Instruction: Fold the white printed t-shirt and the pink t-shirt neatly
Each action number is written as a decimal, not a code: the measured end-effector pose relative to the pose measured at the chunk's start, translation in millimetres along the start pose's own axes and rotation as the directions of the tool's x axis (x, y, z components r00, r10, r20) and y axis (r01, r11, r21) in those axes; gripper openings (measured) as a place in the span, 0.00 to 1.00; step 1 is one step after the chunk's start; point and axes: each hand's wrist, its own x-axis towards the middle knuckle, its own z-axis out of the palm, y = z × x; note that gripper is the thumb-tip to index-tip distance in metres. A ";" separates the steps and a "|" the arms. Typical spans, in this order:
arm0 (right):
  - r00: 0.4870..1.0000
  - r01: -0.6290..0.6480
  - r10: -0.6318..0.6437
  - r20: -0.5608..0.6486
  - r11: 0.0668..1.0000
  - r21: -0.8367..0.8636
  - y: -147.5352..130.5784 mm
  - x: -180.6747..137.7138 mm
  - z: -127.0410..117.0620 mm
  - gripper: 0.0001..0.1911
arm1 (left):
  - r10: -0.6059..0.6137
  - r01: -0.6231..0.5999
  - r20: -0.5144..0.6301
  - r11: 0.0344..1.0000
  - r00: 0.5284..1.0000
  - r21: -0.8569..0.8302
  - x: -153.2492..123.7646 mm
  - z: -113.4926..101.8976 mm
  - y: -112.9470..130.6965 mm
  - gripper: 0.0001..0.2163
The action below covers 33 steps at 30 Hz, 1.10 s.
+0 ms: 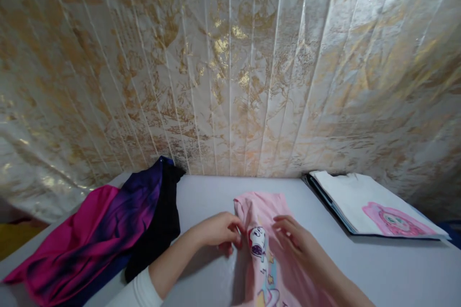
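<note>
A pink T-shirt (pixel 284 268) with a cartoon print of a white face, stars and pastel shapes lies in front of me, narrow and bunched, its near end cut off by the picture's bottom. My left hand (pixel 221 231) is at its left edge. The fingers there are loosely bent and slightly apart, the foremost one by the cloth's edge; whether they press on it is hard to tell. Over the right side of the shirt rests my right hand (pixel 295 236), fingers spread a little, with no cloth visibly gripped.
On the left lies a heap of pink, purple and black garments (pixel 108 230). A stack of folded clothes (pixel 345 201), the top one white with a pink print, sits at the right on the white table (pixel 209 187). Behind hangs a shiny gold-patterned curtain (pixel 230 81).
</note>
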 end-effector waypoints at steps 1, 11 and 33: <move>0.999 -0.029 0.030 -0.046 1.000 0.002 4.8 12.2 -5.8 0.15 | 0.019 -0.014 -0.115 0.999 0.993 0.042 1.4 6.2 -1.1 0.16; 0.994 -0.102 0.088 -0.070 0.968 -0.229 40.0 125.9 31.0 0.04 | 0.004 0.009 -0.487 1.000 0.873 0.023 38.0 89.5 -3.8 0.46; 0.763 -0.023 0.033 -0.646 0.999 0.023 13.1 79.4 -118.1 0.15 | 0.235 -0.282 -0.182 0.908 0.955 -0.310 -13.8 -49.7 26.0 0.18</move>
